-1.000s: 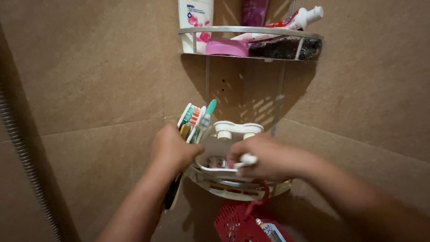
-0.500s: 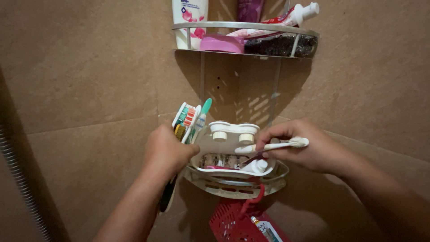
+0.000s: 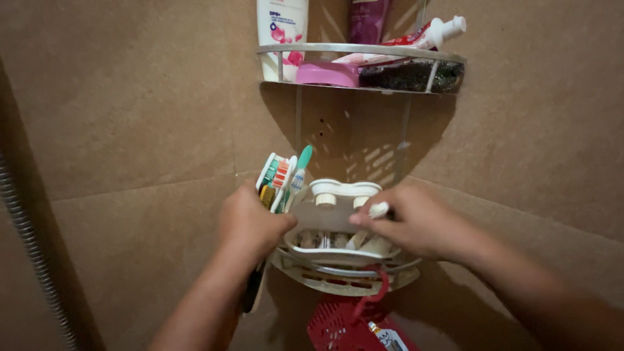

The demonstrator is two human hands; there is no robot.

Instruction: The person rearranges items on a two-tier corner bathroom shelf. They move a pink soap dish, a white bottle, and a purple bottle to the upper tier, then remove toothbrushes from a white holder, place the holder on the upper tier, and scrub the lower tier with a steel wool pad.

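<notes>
My left hand (image 3: 250, 224) grips a bunch of several toothbrushes (image 3: 281, 177), their heads pointing up and their handles hanging below my wrist. My right hand (image 3: 413, 224) pinches a white toothbrush (image 3: 370, 218) and holds it tilted, its lower end down inside the white plastic holder (image 3: 335, 221). That holder sits in the lower metal corner shelf (image 3: 338, 276), between my two hands.
An upper corner shelf (image 3: 364, 51) carries a white bottle (image 3: 281, 26), a pink soap dish (image 3: 325, 73), a toothpaste tube (image 3: 416, 38) and a dark scrubber (image 3: 409, 73). A red basket (image 3: 351, 325) hangs under the lower shelf. A metal shower hose (image 3: 29, 247) runs down the left wall.
My right hand lifted the white toothbrush out sideways half a second ago, then turned it upright and lowered it into the white holder. My left hand stayed put with its toothbrushes.
</notes>
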